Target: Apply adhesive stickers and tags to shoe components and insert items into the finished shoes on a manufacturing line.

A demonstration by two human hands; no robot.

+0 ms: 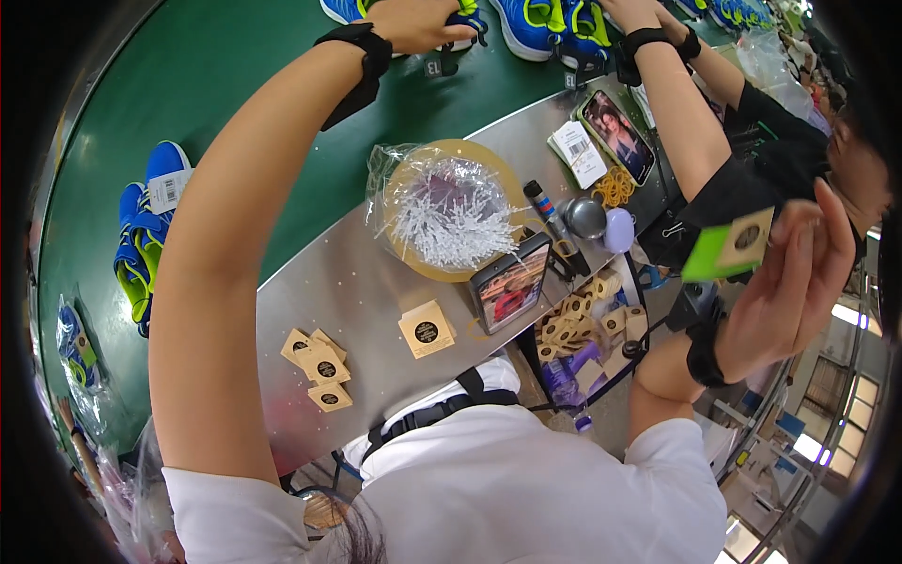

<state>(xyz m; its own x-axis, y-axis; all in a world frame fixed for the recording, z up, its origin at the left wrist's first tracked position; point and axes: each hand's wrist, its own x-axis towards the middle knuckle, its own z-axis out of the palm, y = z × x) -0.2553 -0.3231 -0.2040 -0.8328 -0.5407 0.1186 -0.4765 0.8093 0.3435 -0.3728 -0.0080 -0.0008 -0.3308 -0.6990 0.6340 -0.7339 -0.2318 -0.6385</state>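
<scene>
At the top edge, my left hand [413, 23] has its fingers closed at the collar of a blue sneaker [467, 21] with lime-green lining. A small black size tag [440, 68] hangs beside that shoe; part of the shoe is cut off by the frame. Raised at the right, my right hand [789, 291] pinches a green and tan hang tag [728, 246] between its fingers. Another pair of blue sneakers [531, 28] stands just right of my left hand. Tan square tags lie in a loose group [324, 367] and a neat stack [427, 331] on the metal table.
A round tray [413, 258] bears a plastic bag of white tag strings [451, 221]. Close by are a propped phone [512, 282], a marker [545, 211], white labels [577, 155] and rubber bands [614, 186]. Shoes line the green belt [254, 103]. A co-worker's arm [681, 122] reaches in at right.
</scene>
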